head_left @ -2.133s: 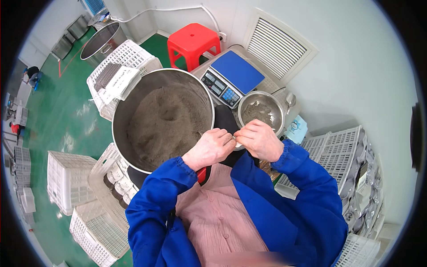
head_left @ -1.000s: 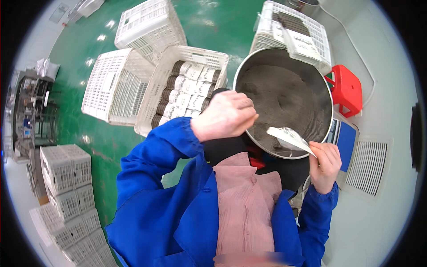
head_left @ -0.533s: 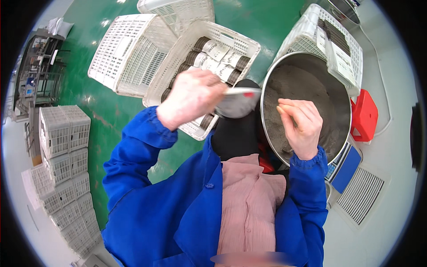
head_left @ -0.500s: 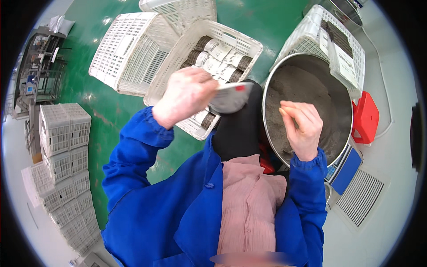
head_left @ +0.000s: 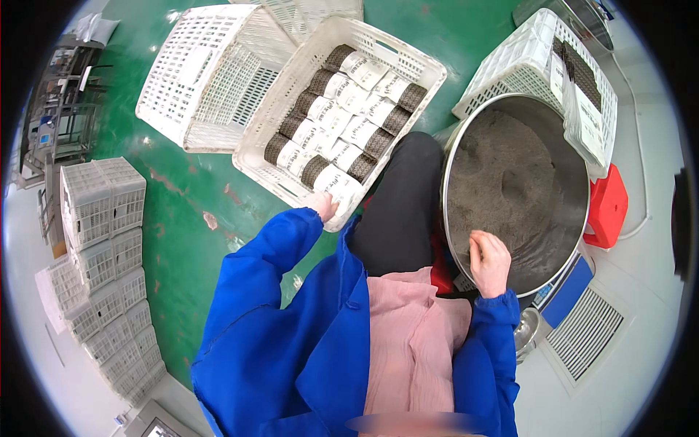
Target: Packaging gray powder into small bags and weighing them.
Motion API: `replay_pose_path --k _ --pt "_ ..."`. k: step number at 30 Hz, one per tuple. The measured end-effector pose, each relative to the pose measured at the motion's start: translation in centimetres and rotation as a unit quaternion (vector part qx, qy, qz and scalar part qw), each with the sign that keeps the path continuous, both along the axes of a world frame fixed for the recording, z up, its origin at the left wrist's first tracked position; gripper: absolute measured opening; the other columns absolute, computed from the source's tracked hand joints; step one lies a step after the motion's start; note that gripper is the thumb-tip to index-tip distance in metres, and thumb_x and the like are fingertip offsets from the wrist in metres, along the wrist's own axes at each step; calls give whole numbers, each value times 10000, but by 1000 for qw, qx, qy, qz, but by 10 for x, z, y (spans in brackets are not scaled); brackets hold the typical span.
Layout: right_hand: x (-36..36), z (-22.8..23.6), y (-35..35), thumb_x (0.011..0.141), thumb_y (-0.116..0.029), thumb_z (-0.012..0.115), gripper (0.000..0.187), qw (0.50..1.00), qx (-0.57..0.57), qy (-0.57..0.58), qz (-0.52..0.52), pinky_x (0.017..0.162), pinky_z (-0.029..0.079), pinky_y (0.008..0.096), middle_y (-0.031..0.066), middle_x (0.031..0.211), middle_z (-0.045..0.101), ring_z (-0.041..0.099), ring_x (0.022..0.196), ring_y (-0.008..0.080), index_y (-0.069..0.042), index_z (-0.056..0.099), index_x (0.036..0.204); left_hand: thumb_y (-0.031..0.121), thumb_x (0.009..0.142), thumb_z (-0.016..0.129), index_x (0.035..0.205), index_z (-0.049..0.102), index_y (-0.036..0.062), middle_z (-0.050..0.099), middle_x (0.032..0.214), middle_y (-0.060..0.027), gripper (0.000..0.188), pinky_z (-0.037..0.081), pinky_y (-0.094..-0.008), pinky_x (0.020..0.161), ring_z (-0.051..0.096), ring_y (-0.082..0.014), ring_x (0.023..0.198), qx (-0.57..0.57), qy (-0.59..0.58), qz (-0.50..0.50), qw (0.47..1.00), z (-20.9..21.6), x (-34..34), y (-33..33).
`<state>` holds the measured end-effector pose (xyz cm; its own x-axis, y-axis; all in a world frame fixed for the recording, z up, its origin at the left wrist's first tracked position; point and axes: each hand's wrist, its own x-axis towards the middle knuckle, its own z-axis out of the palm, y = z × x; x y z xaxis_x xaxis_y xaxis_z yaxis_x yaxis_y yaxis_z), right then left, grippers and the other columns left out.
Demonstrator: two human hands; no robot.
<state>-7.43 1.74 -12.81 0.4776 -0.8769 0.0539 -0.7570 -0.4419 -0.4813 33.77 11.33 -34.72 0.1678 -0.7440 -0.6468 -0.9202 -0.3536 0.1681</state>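
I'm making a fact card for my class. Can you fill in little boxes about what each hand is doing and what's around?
Left hand: left hand rests on a packet at the near corner of the white crate
Right hand: right hand loosely curled over the metal tub, holding nothing visible
Crate contents: rows of white-banded packets
Tub contents: grey-brown grainy material
Nearby: red stool, empty white crates, green floor

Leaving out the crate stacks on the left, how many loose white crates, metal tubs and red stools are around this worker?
Loose white crates: 4
Metal tubs: 1
Red stools: 1
Total: 6
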Motion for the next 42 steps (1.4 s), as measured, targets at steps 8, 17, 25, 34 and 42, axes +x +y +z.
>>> replay_pose_path --k 8,17,25,34,42 --pt "-32 -46 43 932 -35 628 119 990 100 13 -100 877 557 409 169 1095 728 707 988 355 18 716 992 279 865 727 1396 444 -61 571 1331 -315 690 508 -454 1036 599 -420 1221 -20 -36 163 986 -95 82 -34" --pt "-53 -65 62 1005 -95 549 218 944 199 -22 -262 837 557 365 172 1078 740 717 905 281 30 726 1029 345 849 792 1435 396 -95 567 1368 -283 833 504 -414 1056 585 -370 1275 -17 -68 173 982 -129 60 -32" --pt "-44 -85 66 1036 -140 539 246 951 190 -17 -243 766 551 318 113 954 748 714 807 188 10 733 1064 235 819 765 1450 404 -104 478 1480 -258 803 520 -433 1006 599 -353 1221 -16 -185 123 975 -118 44 -11" --pt "-45 -70 64 964 -230 604 228 950 131 9 -285 829 559 442 162 994 745 715 938 365 -63 759 984 352 821 765 1326 594 -63 517 1454 -304 676 387 -412 1162 458 -451 1396 11 -22 158 987 -68 50 -71" --pt "-52 -60 63 919 -202 657 219 951 12 -15 -309 710 562 453 147 870 732 708 781 354 -21 733 821 -6 910 680 1015 755 1 565 1469 -198 129 566 -353 854 697 -292 1066 -572 291 -20 767 181 -112 -285"
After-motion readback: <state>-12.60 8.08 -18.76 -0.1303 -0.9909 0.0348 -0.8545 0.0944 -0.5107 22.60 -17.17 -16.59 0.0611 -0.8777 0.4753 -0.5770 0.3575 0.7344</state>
